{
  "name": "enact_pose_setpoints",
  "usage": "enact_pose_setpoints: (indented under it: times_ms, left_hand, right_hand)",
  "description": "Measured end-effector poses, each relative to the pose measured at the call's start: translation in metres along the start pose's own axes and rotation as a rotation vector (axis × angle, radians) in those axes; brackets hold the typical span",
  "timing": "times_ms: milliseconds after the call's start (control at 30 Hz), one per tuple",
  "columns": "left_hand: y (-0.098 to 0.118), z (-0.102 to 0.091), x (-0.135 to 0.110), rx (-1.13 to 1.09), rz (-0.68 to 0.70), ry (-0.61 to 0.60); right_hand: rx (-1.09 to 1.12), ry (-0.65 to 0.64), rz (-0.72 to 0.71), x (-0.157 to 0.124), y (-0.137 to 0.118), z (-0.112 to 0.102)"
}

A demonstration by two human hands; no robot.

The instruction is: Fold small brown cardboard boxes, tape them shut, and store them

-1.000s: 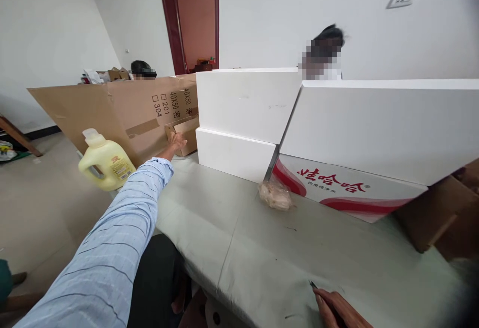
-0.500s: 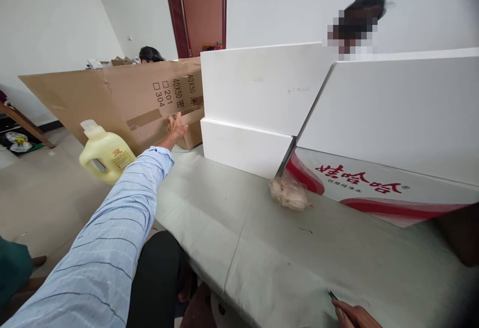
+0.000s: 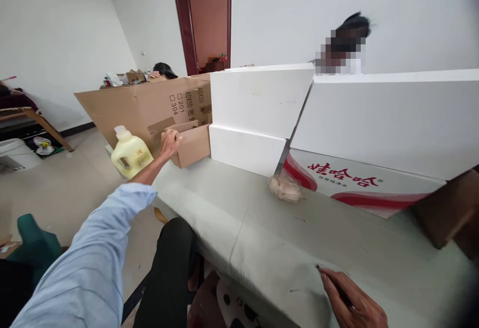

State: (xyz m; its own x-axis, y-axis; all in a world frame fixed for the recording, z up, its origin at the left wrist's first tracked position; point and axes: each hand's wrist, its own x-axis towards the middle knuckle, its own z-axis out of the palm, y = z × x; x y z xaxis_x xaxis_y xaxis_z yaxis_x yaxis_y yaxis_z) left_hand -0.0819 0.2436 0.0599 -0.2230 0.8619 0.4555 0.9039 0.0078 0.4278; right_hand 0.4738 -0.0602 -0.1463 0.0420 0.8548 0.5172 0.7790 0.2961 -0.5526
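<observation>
My left hand [image 3: 171, 141] reaches out to the far left of the table, its fingers closed on the near left edge of a small open cardboard box [image 3: 195, 147]. What lies inside that box is hidden by its walls. At the lower right my right hand [image 3: 354, 300] rests low over the table, thumb and fingers pinched on a thin dark pointed tool [image 3: 318, 267]. Only the tool's tip shows, so its kind is unclear. Beyond it, a crumpled clear plastic bag [image 3: 286, 189] with pale contents lies on the table.
White boxes [image 3: 258, 101] and a red-and-white printed carton [image 3: 348, 183] wall off the cloth-covered table's [image 3: 239, 208] far side. A yellow jug [image 3: 130, 153] stands at left before a large cardboard sheet [image 3: 142, 103]. Two other people [image 3: 164, 70] are partly visible behind.
The small cardboard box has come out toward me with my left hand, showing more of its side. My right hand is further into view, still pinching the tool. The camera view has shifted.
</observation>
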Motion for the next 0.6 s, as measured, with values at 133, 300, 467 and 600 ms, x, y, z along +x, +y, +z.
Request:
enact_pose_setpoints:
  times_ms: [133, 300, 467, 600]
  left_hand:
    - [-0.018, -0.048, -0.091, -0.063, 0.067, -0.025]
    - [-0.001, -0.051, -0.198, -0.321, 0.255, -0.158]
    - [0.033, -0.034, -0.264, -0.642, 0.445, -0.361]
    - [0.023, -0.025, -0.287, -0.766, 0.434, -0.41]
  right_hand:
    - [0.049, -0.058, 0.014, 0.008, -0.018, 0.003]
    - [0.185, -0.158, 0.025, 0.017, -0.054, 0.016]
    - [0.338, -0.247, 0.071, 0.009, -0.076, 0.035]
    - [0.394, -0.353, 0.11, -0.002, -0.077, 0.04]
